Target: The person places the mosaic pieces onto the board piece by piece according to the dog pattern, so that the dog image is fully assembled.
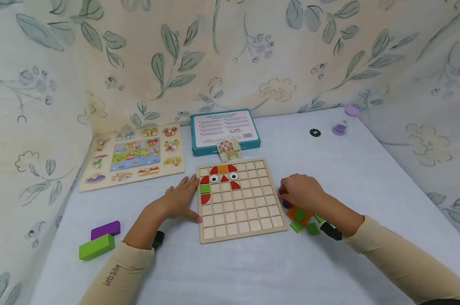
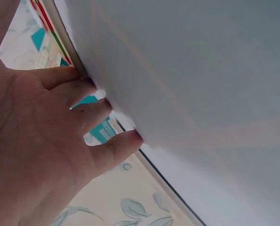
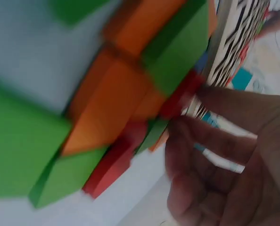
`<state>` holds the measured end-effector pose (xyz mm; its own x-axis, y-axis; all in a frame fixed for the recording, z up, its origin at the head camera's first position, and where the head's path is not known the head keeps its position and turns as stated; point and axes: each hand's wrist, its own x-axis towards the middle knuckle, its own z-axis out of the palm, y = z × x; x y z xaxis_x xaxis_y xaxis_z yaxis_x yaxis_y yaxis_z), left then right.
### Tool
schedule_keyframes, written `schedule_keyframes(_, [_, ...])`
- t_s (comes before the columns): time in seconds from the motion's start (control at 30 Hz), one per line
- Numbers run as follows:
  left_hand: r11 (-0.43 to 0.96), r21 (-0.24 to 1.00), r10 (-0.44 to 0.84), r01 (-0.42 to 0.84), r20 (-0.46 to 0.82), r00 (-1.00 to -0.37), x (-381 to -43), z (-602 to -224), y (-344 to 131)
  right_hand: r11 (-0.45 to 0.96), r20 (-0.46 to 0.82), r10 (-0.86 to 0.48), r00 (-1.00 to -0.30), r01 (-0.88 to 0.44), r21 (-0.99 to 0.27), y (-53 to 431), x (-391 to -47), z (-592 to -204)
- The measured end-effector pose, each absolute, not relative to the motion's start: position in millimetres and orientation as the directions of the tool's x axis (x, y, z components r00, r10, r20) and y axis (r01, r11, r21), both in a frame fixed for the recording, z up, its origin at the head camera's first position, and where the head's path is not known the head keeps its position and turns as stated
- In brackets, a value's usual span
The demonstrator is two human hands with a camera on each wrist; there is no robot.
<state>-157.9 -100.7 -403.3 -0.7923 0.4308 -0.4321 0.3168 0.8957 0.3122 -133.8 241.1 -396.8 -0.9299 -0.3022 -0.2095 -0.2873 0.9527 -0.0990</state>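
Now, a flat wooden board [image 1: 246,212] with little squares sits on the tabletop [image 1: 222,271]. At its left, the left hand [image 1: 176,201] spreads out; at its right, the right hand [image 1: 304,190] pinches a red piece [image 3: 178,100].

We've got a pale-wood grid board [image 1: 249,212] carrying red quarter-circles [image 1: 235,185], a red triangle [image 1: 224,178], orange square [image 1: 222,169], green square [image 1: 205,189], and white eye tiles [image 1: 231,176] with dark pupils. Right of board: orange tiles [image 1: 292,214], green tiles [image 1: 312,229], a red piece [image 3: 181,96]. Behind board: teal box [image 1: 198,151], white panel with dark print; card [image 1: 228,149] in red, orange, green. Left of board, rearward: pale-wood puzzle [image 1: 168,170], blue-based centre picture. Left, frontward: purple block [image 1: 106,230], lime block [image 1: 96,248]. Under board: plain bluish-white cloth [image 1: 233,271]. Beyond board: cream backdrop [image 1: 230,25], grey-green leaves, mauve berries. Beige left sleeve [image 1: 113,277], dark lettering; right sleeve [image 1: 397,258] plain beige.
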Motion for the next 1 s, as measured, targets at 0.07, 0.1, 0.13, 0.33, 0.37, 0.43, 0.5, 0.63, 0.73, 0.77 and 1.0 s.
schedule_keyframes(0.07, [0.894, 0.318, 0.433, 0.315, -0.434, -0.79, -158, -404, -102, 0.95, -0.178, -0.31, -0.934, -0.309, -0.035, 237, -133, -397])
schedule_keyframes(0.1, [0.894, 0.32, 0.434, 0.315, -0.434, -0.79, -158, -404, -102, 0.947, -0.169, -0.32, -0.932, -0.321, -0.019, 235, -133, -397])
schedule_keyframes(0.13, [0.893, 0.324, 0.433, 0.312, -0.435, -0.789, -157, -404, -103, 0.944, -0.161, -0.327, -0.931, -0.329, -0.011, 234, -133, -397])
schedule_keyframes(0.33, [0.901, 0.316, 0.418, 0.297, -0.449, -0.79, -155, -404, -100, 0.941, -0.18, -0.324, -0.929, -0.296, -0.162, 239, -141, -400])
schedule_keyframes(0.37, [0.902, 0.314, 0.417, 0.297, -0.451, -0.789, -155, -404, -99, 0.937, -0.178, -0.32, -0.931, -0.284, -0.202, 239, -143, -401])
schedule_keyframes(0.43, [0.903, 0.309, 0.416, 0.299, -0.454, -0.788, -155, -404, -98, 0.914, -0.147, -0.348, -0.926, -0.3, -0.272, 234, -146, -401])
schedule_keyframes(0.5, [0.903, 0.307, 0.417, 0.301, -0.452, -0.789, -155, -404, -97, 0.878, -0.081, -0.401, -0.912, -0.358, -0.318, 222, -148, -399])
schedule_keyframes(0.63, [0.909, 0.306, 0.399, 0.282, -0.453, -0.797, -155, -402, -98, 0.769, 0.07, -0.579, -0.812, -0.573, -0.282, 185, -149, -394])
schedule_keyframes(0.73, [0.912, 0.308, 0.39, 0.27, -0.455, -0.8, -154, -401, -99, 0.69, 0.115, -0.687, -0.717, -0.694, -0.205, 165, -151, -396])
schedule_keyframes(0.77, [0.911, 0.311, 0.391, 0.269, -0.456, -0.799, -154, -401, -99, 0.673, 0.115, -0.708, -0.697, -0.715, -0.19, 161, -152, -397])
schedule_keyframes(1.0, [0.905, 0.302, 0.412, 0.299, -0.449, -0.793, -156, -399, -99, 0.652, 0.063, -0.737, -0.673, -0.733, -0.194, 150, -161, -404])
